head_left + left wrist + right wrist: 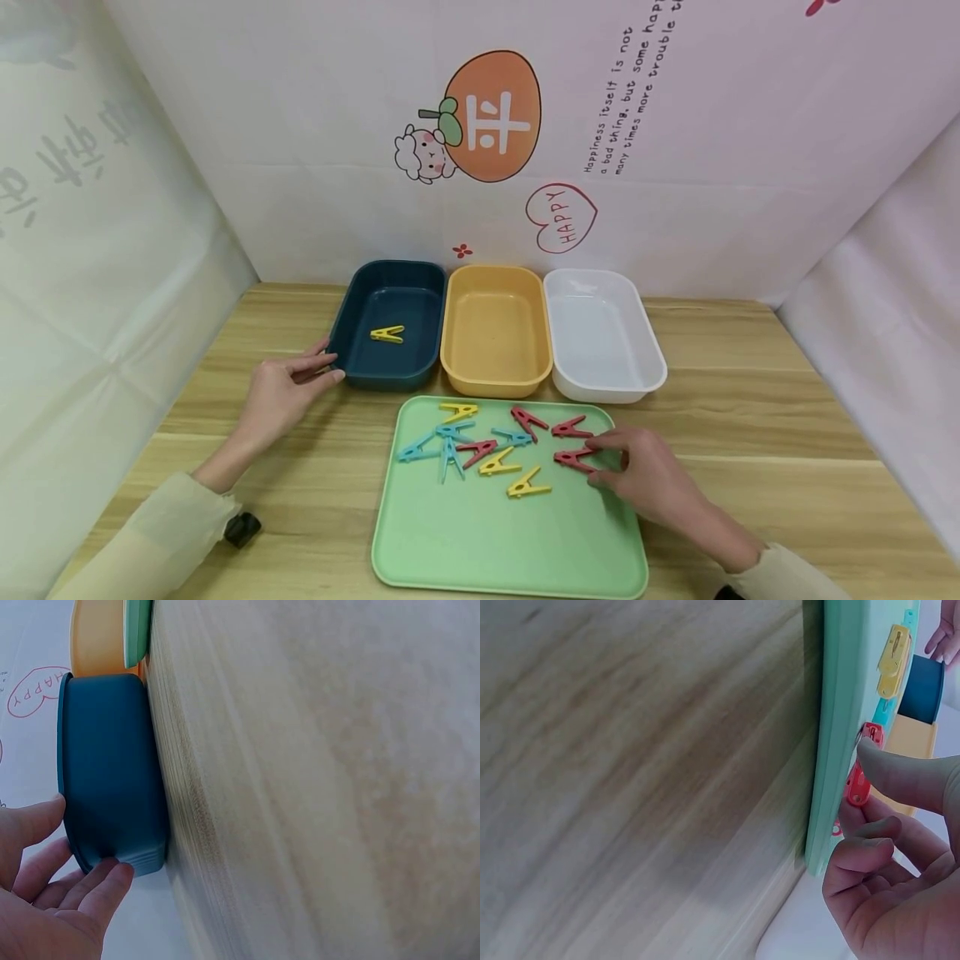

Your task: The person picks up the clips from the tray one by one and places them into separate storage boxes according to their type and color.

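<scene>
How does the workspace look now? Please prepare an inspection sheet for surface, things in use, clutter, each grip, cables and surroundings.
Surface: wood-grain table, with a light green tray on it.
Job's things: four red clothespins, four light blue clothespins and three yellow clothespins on the tray; beyond it, left to right, a dark blue bin, yellow bin and white bin; another yellow clothespin inside the dark blue bin.
Clutter: nothing seen.
Left grip: touches the dark blue bin at its near left corner.
Right grip: pinches one red clothespin at the tray's right.
Cables: nothing seen.
Surroundings: white printed backdrop behind the table, white hangings at both sides.
</scene>
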### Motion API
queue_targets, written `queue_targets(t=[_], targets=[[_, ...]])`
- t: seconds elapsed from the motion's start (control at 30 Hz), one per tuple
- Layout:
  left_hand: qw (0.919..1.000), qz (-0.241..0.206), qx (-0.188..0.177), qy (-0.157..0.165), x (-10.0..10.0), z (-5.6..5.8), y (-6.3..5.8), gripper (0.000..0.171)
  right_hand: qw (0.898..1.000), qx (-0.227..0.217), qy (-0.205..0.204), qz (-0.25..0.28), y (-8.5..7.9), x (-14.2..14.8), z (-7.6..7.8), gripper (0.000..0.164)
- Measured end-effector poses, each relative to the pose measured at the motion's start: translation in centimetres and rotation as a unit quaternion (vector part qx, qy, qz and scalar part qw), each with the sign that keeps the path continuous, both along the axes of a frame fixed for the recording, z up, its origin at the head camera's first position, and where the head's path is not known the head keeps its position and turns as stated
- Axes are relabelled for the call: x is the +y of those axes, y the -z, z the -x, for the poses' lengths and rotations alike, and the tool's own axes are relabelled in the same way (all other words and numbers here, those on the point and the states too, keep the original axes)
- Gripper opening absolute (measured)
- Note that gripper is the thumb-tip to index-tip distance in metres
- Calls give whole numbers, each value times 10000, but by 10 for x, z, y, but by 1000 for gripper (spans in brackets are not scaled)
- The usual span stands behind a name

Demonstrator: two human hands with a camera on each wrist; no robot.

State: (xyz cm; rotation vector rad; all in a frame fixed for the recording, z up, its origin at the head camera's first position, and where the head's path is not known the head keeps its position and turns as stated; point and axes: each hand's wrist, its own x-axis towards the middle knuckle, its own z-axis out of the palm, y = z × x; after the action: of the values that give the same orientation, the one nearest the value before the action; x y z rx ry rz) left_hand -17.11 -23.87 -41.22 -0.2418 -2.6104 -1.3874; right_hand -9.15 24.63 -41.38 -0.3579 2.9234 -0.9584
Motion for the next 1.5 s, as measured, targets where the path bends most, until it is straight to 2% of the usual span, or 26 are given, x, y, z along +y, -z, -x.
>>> queue_targets(t=[0.33,0.73,1.03,1.27,1.5], targets=[[10000,-56,-26,-30,-1,0,0,36,9991,-161,118,369,-7,2,0,36],[9999,-80,65,30,-2,1,2,36,9980,-404,238,419,-18,5,2,34],[10000,-82,24,34,-2,0,2,37,9924,-682,281,984,-28,9,8,35],[9999,-119,-17,41,-1,0,2,37,9849,-888,386,1436,-44,8,10,37],[10000,-69,50,51,0,1,2,37,9832,-892,338,1559,-54,7,15,36]])
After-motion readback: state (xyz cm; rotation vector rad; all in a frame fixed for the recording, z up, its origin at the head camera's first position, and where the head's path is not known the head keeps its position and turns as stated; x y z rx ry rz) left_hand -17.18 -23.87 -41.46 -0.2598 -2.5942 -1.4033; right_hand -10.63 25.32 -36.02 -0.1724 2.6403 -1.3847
